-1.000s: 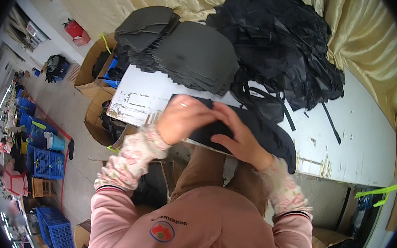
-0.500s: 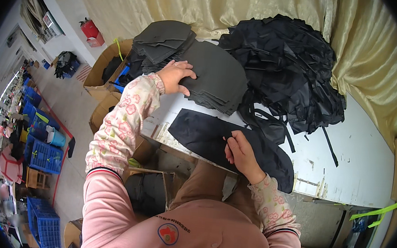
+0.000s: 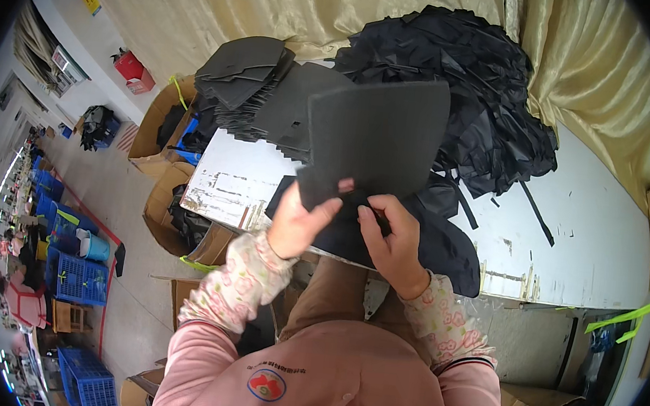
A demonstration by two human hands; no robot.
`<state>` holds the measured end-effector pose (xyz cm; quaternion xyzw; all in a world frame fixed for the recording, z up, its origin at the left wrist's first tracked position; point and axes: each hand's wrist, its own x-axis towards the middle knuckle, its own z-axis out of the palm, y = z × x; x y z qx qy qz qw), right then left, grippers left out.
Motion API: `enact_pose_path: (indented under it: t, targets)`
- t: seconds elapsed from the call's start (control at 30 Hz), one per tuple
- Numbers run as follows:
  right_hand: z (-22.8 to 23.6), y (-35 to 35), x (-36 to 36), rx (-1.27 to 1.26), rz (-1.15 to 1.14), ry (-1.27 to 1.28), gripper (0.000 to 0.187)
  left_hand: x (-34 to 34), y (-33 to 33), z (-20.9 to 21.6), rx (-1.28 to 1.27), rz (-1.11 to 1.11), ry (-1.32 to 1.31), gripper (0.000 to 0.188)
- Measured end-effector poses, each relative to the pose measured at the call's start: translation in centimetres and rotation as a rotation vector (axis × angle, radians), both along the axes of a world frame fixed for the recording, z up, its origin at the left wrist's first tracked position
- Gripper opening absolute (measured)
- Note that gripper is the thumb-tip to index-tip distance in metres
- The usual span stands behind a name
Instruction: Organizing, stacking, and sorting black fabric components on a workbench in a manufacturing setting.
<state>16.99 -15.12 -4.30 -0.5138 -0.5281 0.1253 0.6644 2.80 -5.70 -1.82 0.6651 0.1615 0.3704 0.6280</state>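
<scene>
Dark grey foam sheet [image 3: 377, 142] held up above the near edge of the white table [image 3: 591, 249], tilted toward the camera, lower edge pinched in the left hand [image 3: 298, 222]. Thumb on the near face, one fingertip showing through at the sheet's lower left corner. Right hand [image 3: 393, 236] just beside the left, fingers curled and closed on the bottom edge of the same sheet, or on the black fabric piece [image 3: 445, 248] directly beneath (cannot tell which from this angle). Fabric piece flat on the table near the front edge, spreading right from under both hands.

Behind the raised sheet, at the far left of the table, a fanned stack of grey foam sheets [image 3: 254, 85], same colour and thickness. Far and to the right, a large heap of black fabric scraps [image 3: 475, 77], loose straps trailing toward the bare middle of the tabletop. Pale yellow curtain [image 3: 296, 7] hanging along the far side.

Left of the table, on the floor, open cardboard boxes [image 3: 166, 205] with dark offcuts inside. Further left, blue plastic crates [image 3: 75, 278] and a red container [image 3: 132, 68] against the wall. Pink sleeves with a floral cuff on both forearms.
</scene>
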Motion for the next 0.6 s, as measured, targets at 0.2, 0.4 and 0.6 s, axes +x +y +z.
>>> enact_pose_path:
  t: [0.2,0.4,0.6]
  targets:
    - [-1.3,-1.5,1.2,-0.079,0.028,-0.051,0.016,1.3,-1.7,-1.7,0.54,-0.059,0.167,0.052]
    - [-1.7,-7.0,9.2,-0.294,0.304,-0.359,0.055,1.6,0.1,-0.8,1.267,-0.084,0.337,0.05]
    - [1.0,-10.9,9.1,-0.414,0.483,0.753,0.056,2.3,0.2,0.3,1.324,-0.213,0.42,0.056]
